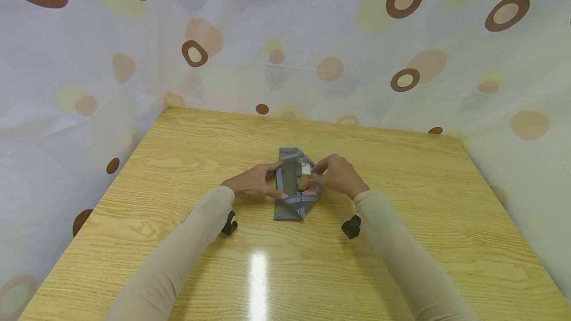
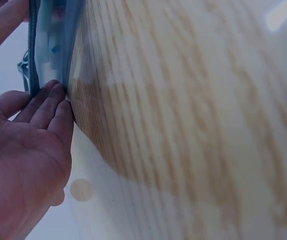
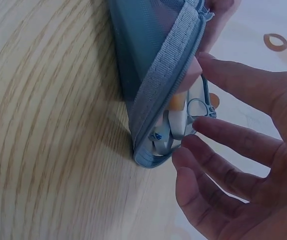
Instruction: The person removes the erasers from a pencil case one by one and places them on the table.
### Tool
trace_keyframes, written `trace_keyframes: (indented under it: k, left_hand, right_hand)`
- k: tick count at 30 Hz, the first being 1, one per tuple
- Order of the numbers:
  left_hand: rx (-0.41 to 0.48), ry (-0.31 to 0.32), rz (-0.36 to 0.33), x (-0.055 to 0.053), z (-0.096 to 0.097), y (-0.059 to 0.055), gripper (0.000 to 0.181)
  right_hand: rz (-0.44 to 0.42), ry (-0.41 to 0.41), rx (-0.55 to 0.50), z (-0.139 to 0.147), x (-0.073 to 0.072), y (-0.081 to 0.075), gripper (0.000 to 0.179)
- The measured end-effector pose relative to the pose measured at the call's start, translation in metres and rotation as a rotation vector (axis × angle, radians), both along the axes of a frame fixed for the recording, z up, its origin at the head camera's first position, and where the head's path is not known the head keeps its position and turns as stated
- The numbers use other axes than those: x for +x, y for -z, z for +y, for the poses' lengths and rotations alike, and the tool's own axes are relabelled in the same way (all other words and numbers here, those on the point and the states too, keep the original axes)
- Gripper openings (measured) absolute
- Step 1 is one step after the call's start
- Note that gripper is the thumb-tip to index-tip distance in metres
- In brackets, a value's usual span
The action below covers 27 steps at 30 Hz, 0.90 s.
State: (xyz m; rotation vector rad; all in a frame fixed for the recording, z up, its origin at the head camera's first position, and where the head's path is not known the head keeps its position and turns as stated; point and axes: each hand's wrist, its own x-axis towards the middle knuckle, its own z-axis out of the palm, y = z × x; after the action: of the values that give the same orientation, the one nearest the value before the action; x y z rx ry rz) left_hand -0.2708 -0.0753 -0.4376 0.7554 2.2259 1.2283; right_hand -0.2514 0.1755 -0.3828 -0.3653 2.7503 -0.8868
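Note:
A blue-grey mesh zip pouch [image 1: 290, 177] lies on the wooden table, its zipped mouth gaping. My left hand [image 1: 254, 181] holds the pouch's left side, thumb and fingers set apart along it. In the left wrist view the fingertips [image 2: 56, 92] press against the pouch's end. My right hand [image 1: 337, 177] is at the mouth's right edge and holds the rim with its fingers bent. Inside show a pink block [image 3: 191, 75], an orange-and-white piece [image 3: 177, 117] and a clear ring [image 3: 197, 107]. The lower contents are hidden by the mesh wall.
The wooden table [image 1: 401, 222] extends around the pouch, with a light reflection near its front. A spotted cloth [image 1: 285, 38] hangs along the back and both sides. Black wrist devices [image 1: 351, 227] sit under both cuffs.

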Motion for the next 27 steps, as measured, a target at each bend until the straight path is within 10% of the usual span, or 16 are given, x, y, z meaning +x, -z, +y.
trace_keyframes:
  k: [27]
  left_hand:
    - [-0.009, -0.017, -0.012, 0.0014, 0.0008, -0.0024, 0.102]
  right_hand:
    - [-0.029, -0.004, 0.020, -0.0085, 0.0004, 0.0064, 0.050]
